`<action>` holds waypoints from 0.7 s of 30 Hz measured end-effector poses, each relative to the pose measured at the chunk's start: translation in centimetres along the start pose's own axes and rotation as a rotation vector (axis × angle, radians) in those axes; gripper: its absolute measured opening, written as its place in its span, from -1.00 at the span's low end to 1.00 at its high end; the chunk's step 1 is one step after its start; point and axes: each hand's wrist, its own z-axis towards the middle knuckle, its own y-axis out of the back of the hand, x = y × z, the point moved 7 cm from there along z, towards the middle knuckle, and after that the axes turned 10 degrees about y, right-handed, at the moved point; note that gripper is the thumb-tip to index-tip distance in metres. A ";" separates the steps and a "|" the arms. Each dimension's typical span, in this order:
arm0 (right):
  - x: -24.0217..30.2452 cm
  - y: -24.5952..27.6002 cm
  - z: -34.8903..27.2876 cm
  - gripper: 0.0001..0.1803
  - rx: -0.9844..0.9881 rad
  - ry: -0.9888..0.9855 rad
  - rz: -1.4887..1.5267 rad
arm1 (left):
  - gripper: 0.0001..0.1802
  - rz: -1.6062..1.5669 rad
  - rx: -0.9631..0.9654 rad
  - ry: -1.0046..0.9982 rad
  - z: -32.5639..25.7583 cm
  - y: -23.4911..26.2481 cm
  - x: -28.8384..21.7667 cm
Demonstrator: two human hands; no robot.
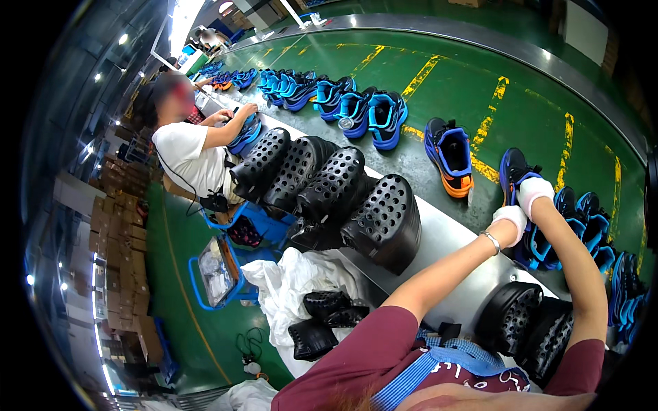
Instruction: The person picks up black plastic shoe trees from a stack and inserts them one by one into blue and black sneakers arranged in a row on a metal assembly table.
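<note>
1 black-and-blue running sneaker (513, 167) sits just beyond the gloved left hand (510, 222) and right hand (535, 192); whether either grips it, I cannot tell. Likely light, soft-uppered and firm-soled, it suits a hold around the heel.

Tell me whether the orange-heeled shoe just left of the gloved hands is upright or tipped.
Upright: the shoe shows its blue-lined opening facing up, with its blue-and-orange sole underneath.

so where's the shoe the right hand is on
In the head view, the shoe is right of centre, above the left hand and just right of the lone orange-heeled shoe.
</note>
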 end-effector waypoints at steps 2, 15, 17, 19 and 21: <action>-0.1 -0.4 0.9 -0.62 -0.001 -0.015 0.012 | -0.70 0.105 -0.020 -0.055 1.2 -1.4 -0.4; -0.8 -1.1 0.4 -0.52 -0.049 0.081 0.002 | -0.71 0.040 -0.010 -0.044 -0.1 0.7 -0.1; -1.0 -1.8 0.9 -0.52 -0.009 0.041 -0.043 | -0.71 0.037 -0.021 -0.041 -0.3 1.0 0.0; -1.1 -2.3 1.2 -0.50 -0.041 0.036 -0.008 | -0.71 0.020 -0.040 -0.030 -0.9 1.6 0.2; -0.7 -1.7 0.7 -0.43 -0.164 0.073 0.049 | -0.71 0.035 -0.015 -0.013 -0.9 1.6 0.2</action>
